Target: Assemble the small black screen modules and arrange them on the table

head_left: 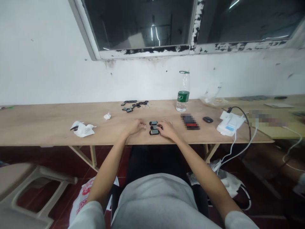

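Three small black modules with grey screens lie stacked in a short column on the wooden table in front of me: a top module (153, 123), a middle module (153, 128) and a bottom module (154, 132). My right hand (167, 128) rests at their right side, with thumb and fingertips closed on the right end of the middle one. My left hand (135, 127) is just left of the column, apart from it. Its fingers are curled together; whether something small is between the fingertips is too small to tell.
Behind my hands lies a scattered group of similar black parts (135, 105). A water bottle (183, 97) stands at the back. Rightward are a blurred-out dark object (190, 121), a black oval case (208, 119) and a white package (230, 123) with cables. Crumpled tissue (83, 129) lies left.
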A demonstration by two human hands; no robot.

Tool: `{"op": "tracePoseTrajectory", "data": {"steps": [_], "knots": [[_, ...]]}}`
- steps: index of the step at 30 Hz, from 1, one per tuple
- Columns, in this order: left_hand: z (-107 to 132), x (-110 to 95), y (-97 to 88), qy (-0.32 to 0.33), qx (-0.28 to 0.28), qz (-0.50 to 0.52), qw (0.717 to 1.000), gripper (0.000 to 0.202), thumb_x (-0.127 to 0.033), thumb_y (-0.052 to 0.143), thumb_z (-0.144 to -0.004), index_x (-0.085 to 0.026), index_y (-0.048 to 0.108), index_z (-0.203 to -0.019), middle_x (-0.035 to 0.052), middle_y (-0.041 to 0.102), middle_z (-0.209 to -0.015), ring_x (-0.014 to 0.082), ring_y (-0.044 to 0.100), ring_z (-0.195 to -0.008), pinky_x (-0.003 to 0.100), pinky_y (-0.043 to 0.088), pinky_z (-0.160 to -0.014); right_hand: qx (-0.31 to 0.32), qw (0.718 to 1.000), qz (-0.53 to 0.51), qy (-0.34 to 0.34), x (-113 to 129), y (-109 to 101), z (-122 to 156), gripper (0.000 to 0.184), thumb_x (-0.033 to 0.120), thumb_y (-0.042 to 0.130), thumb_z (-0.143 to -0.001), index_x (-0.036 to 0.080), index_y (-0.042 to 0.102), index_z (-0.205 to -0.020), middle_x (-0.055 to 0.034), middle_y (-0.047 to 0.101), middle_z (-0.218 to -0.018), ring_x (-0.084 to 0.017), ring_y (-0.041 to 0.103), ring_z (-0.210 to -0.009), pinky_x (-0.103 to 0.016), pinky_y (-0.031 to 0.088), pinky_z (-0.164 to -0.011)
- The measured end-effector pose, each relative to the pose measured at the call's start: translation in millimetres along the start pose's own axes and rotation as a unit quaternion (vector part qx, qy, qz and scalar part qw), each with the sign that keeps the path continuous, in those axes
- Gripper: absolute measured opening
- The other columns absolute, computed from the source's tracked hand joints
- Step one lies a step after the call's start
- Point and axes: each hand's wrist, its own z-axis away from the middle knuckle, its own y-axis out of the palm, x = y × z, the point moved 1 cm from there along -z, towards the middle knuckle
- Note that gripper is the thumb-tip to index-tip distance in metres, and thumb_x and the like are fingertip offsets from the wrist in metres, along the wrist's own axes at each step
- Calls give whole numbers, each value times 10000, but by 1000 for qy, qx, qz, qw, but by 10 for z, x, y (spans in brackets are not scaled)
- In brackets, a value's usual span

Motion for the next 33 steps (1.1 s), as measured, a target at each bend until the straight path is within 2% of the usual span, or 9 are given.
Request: {"op": "tracePoseTrajectory", "data": {"steps": [4,8,11,15,18,21,29,33], "knots": [[-7,-109,61,32,5,1,999,235,-429,712,-894,-225,819,-942,115,825,-1069,327,760,-982,398,572,-915,-6,999,-33,7,-10,-11,-10,73,271,759,-1000,207,770,-1035,-108,821,-1115,-310,716,-1130,-420,490,-1011],[-12,-173,104,53,1,2,999,249,-413,697,-917,-213,821,-1000,121,819,-1134,320,758,-1002,404,582,-942,-20,994,-106,14,-69,11,-50,165,231,840,-898,202,728,-1016,-48,804,-973,-231,728,-910,-335,525,-875],[-4,-226,128,79,-6,0,997,255,-413,691,-936,-218,823,-1035,112,806,-1181,309,751,-1033,399,580,-966,-51,987,-152,10,-124,7,-81,161,175,803,-876,205,734,-1019,-26,795,-932,-198,714,-836,-302,539,-826],[19,-337,152,92,-46,7,995,266,-423,698,-968,-205,818,-1062,107,773,-1140,280,742,-968,373,586,-901,-90,977,-191,-8,-145,-80,-87,115,203,759,-904,208,762,-1019,-30,796,-909,-195,717,-811,-305,560,-823],[43,-441,165,108,-74,13,991,290,-415,697,-989,-199,815,-1144,110,757,-1154,274,734,-982,358,587,-863,-89,963,-253,1,-99,-163,-69,126,239,753,-912,194,774,-1027,-45,805,-914,-200,740,-805,-308,590,-811],[61,-514,178,124,-81,11,989,293,-398,684,-1008,-205,826,-1177,111,753,-1214,271,735,-1007,361,592,-886,-82,946,-314,11,-27,-213,-53,135,276,760,-915,184,783,-1011,-69,822,-960,-209,771,-850,-322,623,-841],[65,-496,182,123,-93,23,988,245,-386,720,-1018,-216,877,-1099,105,772,-1251,287,766,-1083,378,631,-968,-78,896,-431,70,-49,-181,-83,291,401,888,-867,174,779,-1014,-98,829,-1006,-218,793,-832,-348,674,-816],[60,-501,187,118,-115,32,986,205,-368,752,-997,-221,885,-1048,96,803,-1223,264,787,-991,392,663,-929,-70,877,-472,57,-92,-154,-87,392,491,936,-814,174,788,-991,-107,830,-1008,-245,802,-866,-358,687,-803]]}}
